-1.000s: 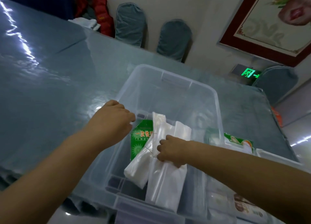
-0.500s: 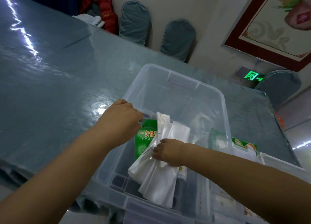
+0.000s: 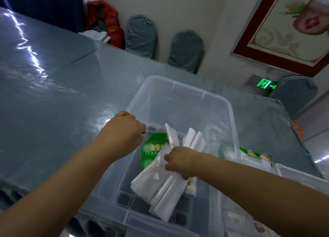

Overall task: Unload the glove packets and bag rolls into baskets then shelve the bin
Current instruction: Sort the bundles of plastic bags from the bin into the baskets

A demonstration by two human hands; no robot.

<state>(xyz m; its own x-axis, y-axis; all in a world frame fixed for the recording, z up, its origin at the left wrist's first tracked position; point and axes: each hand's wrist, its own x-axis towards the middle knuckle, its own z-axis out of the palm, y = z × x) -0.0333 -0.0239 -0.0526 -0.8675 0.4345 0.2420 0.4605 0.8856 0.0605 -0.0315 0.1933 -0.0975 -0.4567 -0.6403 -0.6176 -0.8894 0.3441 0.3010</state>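
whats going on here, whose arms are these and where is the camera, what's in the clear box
No machine here: a person wears a camera on the head, looking down at their own bare arms. A clear plastic bin sits on a table covered in shiny blue-grey plastic. The right hand grips a bundle of white plastic bags inside the bin. The left hand rests at the bin's left rim. Beneath the bundle lies a green glove packet; another green packet lies outside, right of the bin.

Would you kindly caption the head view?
Right hand grips white bag bundle inside clear bin; left hand at its rim.
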